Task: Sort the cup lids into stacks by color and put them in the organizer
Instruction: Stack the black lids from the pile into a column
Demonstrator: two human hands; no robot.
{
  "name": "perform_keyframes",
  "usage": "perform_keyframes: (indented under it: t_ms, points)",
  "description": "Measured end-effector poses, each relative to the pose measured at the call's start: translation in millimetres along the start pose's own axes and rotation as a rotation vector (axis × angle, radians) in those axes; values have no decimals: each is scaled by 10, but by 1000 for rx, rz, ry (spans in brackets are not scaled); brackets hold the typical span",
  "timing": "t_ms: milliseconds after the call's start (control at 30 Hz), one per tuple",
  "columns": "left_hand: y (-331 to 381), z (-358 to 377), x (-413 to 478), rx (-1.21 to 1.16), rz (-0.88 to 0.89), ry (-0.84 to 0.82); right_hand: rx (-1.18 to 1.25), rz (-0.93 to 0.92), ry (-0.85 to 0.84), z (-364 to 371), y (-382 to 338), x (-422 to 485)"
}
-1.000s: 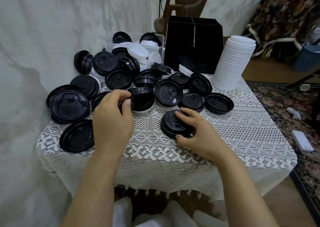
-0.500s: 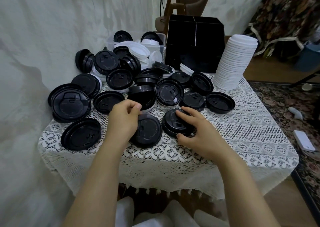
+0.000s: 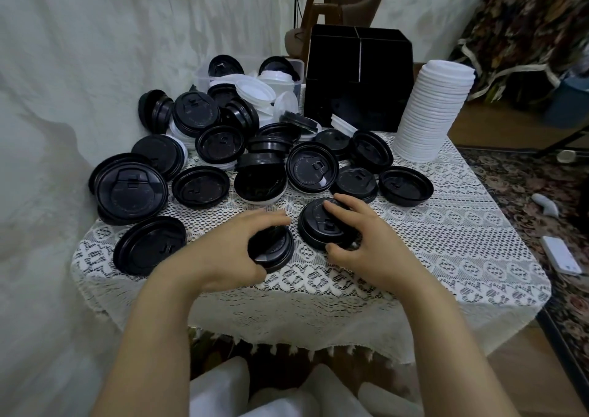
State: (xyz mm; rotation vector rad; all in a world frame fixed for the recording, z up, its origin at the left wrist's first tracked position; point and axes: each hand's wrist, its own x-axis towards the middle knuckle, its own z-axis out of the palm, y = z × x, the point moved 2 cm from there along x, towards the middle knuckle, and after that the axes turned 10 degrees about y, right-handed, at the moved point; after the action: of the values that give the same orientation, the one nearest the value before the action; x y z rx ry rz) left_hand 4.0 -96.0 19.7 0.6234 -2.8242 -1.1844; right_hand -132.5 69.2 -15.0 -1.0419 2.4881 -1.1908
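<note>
Our left hand (image 3: 229, 251) is curled round a black round plastic sip lid (image 3: 275, 252), thumb at its near rim, low over the white lace-covered table (image 3: 446, 241). Our right hand (image 3: 366, 244) pinches a second black plastic lid (image 3: 318, 228) just beside it, fingers on top, thumb at the near edge. We can't tell if more sit under it.

Risks:
- Lids face mixed ways, so one nested inverted won't seat and the stack tilts.
- Lace holes could snag a dragged rim.
- The loose black pile (image 3: 223, 142) behind could shed lids if bumped.
- The tall white lid stack (image 3: 430, 114) beside the black boxy organizer (image 3: 357, 79) looks slightly leaned.

Writing: embossed rings on lids, unreadable. No brands.
</note>
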Motion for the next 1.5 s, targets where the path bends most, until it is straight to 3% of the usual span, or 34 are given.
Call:
perform_keyframes:
  t_ms: [100,300,467,533,933,1300,1500]
  points:
    - [-45,-2,38,32,17,45,4,0,-1,1,2,3]
    - [-86,53,131,108,-20,335,3,-2,4,8,5,8]
    - [-136,24,76,-47,-11,112,4,-10,3,4,4,0]
    - [-166,-10,53,-123,-38,95,7,-9,2,6,4,-1]
    - [45,40,129,-155,198,454,78,24,36,-48,-37,-22]
    - [252,421,419,-34,256,279,207,37,8,-108,27,-27]
    - [255,440,420,-78,239,222,180,21,43,-121,-3,-23]
